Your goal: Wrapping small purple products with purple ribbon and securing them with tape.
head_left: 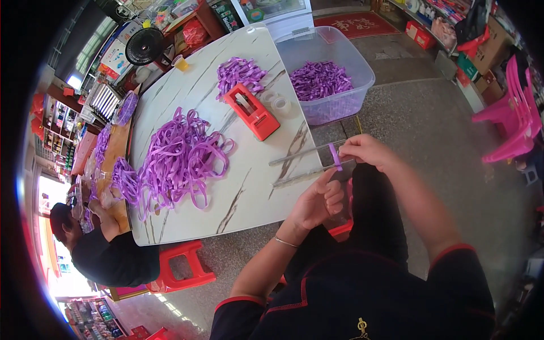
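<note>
A short purple ribbon strip (332,152) stands by the ends of two thin metal bars (297,157) that jut past the table's right edge. My left hand (319,199) is closed, its thumb and fingertip pinching the strip's lower end while the other fingers curl in. From the right, my right hand (368,152) pinches at the strip's side; the fingertips partly hide what they grip. Whether the strip wraps the bars or only lies against them I cannot tell. Left of the bars sits a big heap of purple lanyard-like ribbons (178,158), with a smaller bundle (241,75) farther back.
A red tape dispenser (252,113) and clear tape rolls (280,103) sit on the marble-patterned table (226,192). Beyond its right edge stands a clear plastic bin (334,110) of purple ribbon pieces. A co-worker (107,243) sits at the left, near a red stool (181,266). Pink chairs (513,119) stand far right.
</note>
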The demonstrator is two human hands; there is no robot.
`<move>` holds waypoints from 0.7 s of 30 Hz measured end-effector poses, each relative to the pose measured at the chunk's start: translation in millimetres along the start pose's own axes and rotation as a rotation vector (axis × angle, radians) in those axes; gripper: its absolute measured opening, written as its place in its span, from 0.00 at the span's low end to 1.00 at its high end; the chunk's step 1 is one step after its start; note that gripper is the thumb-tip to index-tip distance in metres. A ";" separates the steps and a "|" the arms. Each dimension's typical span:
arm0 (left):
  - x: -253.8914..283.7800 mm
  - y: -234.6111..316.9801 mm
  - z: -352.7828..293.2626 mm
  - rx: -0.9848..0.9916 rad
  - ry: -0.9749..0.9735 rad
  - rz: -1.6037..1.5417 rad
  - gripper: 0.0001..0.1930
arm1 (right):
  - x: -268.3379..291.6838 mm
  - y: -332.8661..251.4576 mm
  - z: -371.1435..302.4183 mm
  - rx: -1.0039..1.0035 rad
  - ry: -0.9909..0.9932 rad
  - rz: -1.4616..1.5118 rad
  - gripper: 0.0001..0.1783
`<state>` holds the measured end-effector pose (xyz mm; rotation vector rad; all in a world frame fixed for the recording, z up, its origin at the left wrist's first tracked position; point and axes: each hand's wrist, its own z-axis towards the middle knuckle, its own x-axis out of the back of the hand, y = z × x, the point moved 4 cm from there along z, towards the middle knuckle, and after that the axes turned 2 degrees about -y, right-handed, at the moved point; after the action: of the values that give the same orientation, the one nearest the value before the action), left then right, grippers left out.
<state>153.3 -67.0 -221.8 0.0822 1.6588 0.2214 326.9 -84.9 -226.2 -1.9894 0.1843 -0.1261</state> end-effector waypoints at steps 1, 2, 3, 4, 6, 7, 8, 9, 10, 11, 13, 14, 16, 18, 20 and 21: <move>0.3 0.2 -0.2 0.000 0.007 0.007 0.23 | -0.4 -3.6 -0.2 0.035 0.029 -0.054 0.10; 0.8 0.6 -0.6 -0.001 0.006 0.007 0.23 | -2.5 -5.4 -0.9 0.035 0.028 -0.055 0.10; 1.6 0.8 -1.0 0.000 0.002 0.009 0.23 | -4.2 -8.6 -2.2 0.070 0.045 -0.078 0.11; 1.8 0.8 -0.7 0.003 -0.003 0.011 0.23 | -4.8 -11.3 -3.2 0.106 0.064 -0.101 0.12; 0.5 0.6 -0.3 0.002 0.001 0.009 0.23 | -4.8 -14.1 -3.8 0.133 0.086 -0.155 0.12; 0.3 0.4 -0.5 0.001 0.007 0.008 0.23 | -4.9 -15.6 -4.0 0.160 0.106 -0.207 0.13; 0.8 0.2 -0.5 0.002 0.007 0.008 0.23 | -5.0 -15.8 -3.7 0.159 0.106 -0.207 0.13; 1.5 0.1 -0.4 0.001 0.001 0.010 0.23 | -4.6 -18.0 -3.7 0.194 0.132 -0.322 0.12; 2.1 0.3 -0.2 -0.001 -0.004 0.012 0.23 | -6.2 -22.3 -4.5 0.229 0.157 -0.438 0.11; 2.2 0.4 -0.2 0.000 -0.003 0.011 0.23 | -8.5 -25.1 -6.1 0.227 0.158 -0.438 0.11; 2.8 0.4 -0.8 0.002 0.021 0.009 0.23 | -13.2 -37.0 -13.4 0.272 0.256 -0.653 0.11; 3.5 0.5 -0.9 0.001 0.023 0.007 0.23 | -16.5 -40.2 -14.7 0.271 0.255 -0.652 0.11; 5.1 0.8 -1.0 -0.002 0.030 0.012 0.23 | -20.7 -46.1 -17.2 0.311 0.304 -0.757 0.12; 4.0 0.6 -1.5 -0.004 0.028 0.007 0.23 | -18.5 -43.6 -14.9 0.310 0.283 -0.731 0.11; 2.7 0.6 -0.2 -0.003 0.022 0.004 0.23 | -10.6 -36.7 -11.0 0.310 0.267 -0.705 0.11; 2.1 0.3 0.7 0.002 0.010 0.004 0.23 | -5.2 -25.8 -6.2 0.276 0.190 -0.535 0.11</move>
<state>153.7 -66.3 -223.9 0.0866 1.6694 0.2234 322.6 -79.0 -200.2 -1.7066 -0.2391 -0.6499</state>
